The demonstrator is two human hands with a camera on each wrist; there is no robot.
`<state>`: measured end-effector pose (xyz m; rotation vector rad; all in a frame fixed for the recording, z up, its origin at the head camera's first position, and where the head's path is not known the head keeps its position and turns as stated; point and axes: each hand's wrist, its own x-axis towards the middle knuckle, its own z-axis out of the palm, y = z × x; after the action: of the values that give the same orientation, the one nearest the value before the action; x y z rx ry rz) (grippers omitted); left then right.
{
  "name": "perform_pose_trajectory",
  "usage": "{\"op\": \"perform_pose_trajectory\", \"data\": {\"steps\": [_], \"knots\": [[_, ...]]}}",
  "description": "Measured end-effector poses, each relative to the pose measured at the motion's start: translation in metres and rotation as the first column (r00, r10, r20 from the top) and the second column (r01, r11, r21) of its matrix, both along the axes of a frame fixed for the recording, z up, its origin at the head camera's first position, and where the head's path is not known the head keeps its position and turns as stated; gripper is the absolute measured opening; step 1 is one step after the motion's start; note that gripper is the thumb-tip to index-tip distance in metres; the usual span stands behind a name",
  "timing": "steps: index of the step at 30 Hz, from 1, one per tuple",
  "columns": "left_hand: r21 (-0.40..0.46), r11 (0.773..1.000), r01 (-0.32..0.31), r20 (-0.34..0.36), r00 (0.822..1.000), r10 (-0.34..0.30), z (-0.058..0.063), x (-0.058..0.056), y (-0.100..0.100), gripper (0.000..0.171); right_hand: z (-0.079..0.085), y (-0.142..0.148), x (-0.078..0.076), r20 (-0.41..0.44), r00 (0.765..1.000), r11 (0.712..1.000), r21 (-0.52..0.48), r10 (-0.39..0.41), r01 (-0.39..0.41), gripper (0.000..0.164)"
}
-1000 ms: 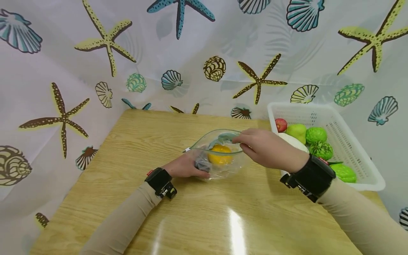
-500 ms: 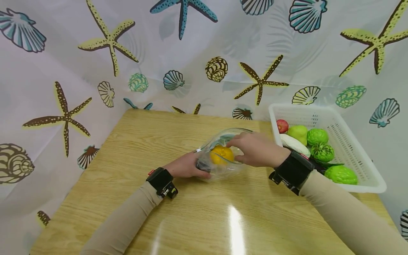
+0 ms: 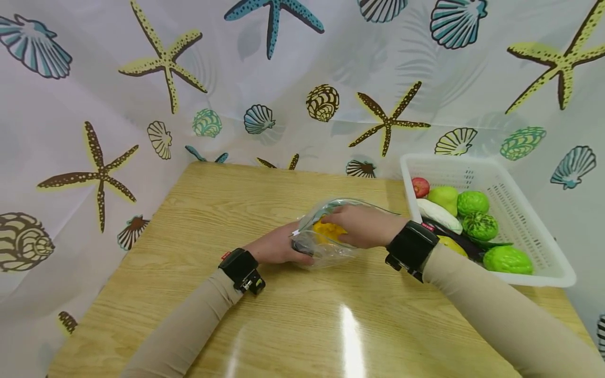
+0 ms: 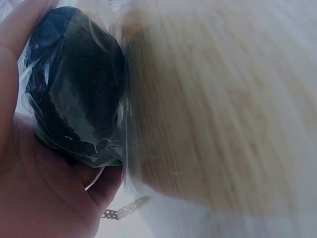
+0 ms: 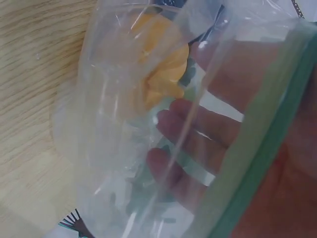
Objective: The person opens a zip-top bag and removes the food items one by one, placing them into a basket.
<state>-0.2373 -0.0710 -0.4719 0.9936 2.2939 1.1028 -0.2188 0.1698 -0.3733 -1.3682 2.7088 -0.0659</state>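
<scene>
A clear zip bag (image 3: 326, 258) lies on the wooden table with its mouth open and a white slider (image 3: 295, 232) at the left end. My left hand (image 3: 276, 245) grips its left side, thumb and fingers around a dark, rounded thing (image 4: 74, 84) inside the plastic. Through the bag's mouth my right hand (image 3: 364, 223) reaches in, the green zip strip (image 5: 267, 134) crossing in front of the palm. Its fingers are loosely extended beside an orange pumpkin (image 5: 166, 54), fingertips right by the stem. From the head, the hand covers part of the pumpkin.
At the right stands a white plastic basket (image 3: 543, 231) with several fruits and vegetables, among them a red one (image 3: 420, 187), a white long one (image 3: 439, 215) and a green lumpy one (image 3: 508, 260). A shell-patterned cloth (image 3: 283, 68) hangs behind the table (image 3: 227, 199).
My right hand has moved left and down from the bag's rim into its mouth, up to the pumpkin. The bag's mouth has tilted and narrowed. My left hand has kept its hold.
</scene>
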Motion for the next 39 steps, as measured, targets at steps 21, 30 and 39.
{"op": "perform_pose_trajectory", "data": {"steps": [21, 30, 39], "knots": [[0.022, 1.000, 0.014, -0.032, 0.999, -0.013, 0.001, 0.000, -0.002, 0.082, -0.006, -0.014, -0.012, 0.067, 0.998, 0.996, 0.093, -0.002, -0.004, 0.015], [0.084, 0.995, 0.045, -0.035, 0.998, -0.042, 0.027, 0.015, -0.001, 0.072, -0.006, -0.013, -0.015, 0.026, 1.000, 0.999, 0.044, -0.010, 0.009, 0.035], [0.085, 0.995, 0.056, -0.041, 0.998, -0.052, 0.031, 0.017, -0.002, 0.077, -0.004, -0.014, -0.010, -0.044, 0.999, 1.000, -0.008, -0.007, 0.007, 0.032]]}}
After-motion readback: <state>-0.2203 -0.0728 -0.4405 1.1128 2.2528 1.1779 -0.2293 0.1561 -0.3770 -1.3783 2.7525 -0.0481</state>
